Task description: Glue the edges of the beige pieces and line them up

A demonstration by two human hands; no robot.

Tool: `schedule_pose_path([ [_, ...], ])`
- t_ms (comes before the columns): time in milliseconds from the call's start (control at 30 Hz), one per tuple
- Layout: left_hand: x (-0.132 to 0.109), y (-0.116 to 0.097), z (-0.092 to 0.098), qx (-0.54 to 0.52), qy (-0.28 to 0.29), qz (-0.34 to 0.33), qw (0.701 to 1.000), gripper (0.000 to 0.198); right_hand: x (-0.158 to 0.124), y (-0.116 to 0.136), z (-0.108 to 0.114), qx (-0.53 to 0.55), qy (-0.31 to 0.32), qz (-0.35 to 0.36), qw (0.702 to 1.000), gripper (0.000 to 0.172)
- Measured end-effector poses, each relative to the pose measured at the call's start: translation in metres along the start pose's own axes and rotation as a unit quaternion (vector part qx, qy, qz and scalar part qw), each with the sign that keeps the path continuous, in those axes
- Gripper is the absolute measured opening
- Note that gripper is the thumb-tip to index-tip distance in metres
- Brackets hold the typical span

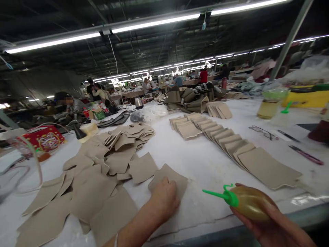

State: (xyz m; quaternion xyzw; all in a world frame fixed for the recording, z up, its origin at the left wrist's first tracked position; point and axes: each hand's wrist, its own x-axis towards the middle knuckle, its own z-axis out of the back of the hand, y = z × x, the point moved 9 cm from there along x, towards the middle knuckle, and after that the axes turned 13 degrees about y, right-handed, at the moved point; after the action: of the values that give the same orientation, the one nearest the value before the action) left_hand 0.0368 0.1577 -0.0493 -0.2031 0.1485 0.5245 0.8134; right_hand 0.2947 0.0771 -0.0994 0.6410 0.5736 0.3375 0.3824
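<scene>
Fingers [171,188] of left hand [164,200] curled onto a tan piece [168,171] on the table [166,147], pinch unclear | right hand [281,228] gripping bottle [253,204] | seemingly done: overlapped row [264,164] at right | seemingly remaining: loose heap [89,185], plus this piece

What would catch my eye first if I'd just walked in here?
Probably the bright green spout on the amber bottle in the right hand, lower right. Next, the messy heap of beige pieces at left, against the neat overlapping row at right.
</scene>
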Motion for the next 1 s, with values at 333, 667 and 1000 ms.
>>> schedule_pose_path([
  [333, 0.012, -0.022, -0.002, 0.032, 0.014, 0.022, 0.999, 0.035, 0.005, 0.007, -0.013, -0.081, -0.003, -0.059, 0.995, 0.072],
  [667, 0.01, -0.01, 0.016, 0.032, -0.011, -0.082, 0.996, 0.035, 0.014, 0.048, -0.035, -0.325, 0.016, 0.074, 0.943, 0.062],
  [1000, 0.014, -0.009, 0.011, -0.045, 0.004, -0.125, 0.991, 0.048, 0.029, 0.056, -0.075, -0.52, 0.053, 0.17, 0.835, 0.049],
])
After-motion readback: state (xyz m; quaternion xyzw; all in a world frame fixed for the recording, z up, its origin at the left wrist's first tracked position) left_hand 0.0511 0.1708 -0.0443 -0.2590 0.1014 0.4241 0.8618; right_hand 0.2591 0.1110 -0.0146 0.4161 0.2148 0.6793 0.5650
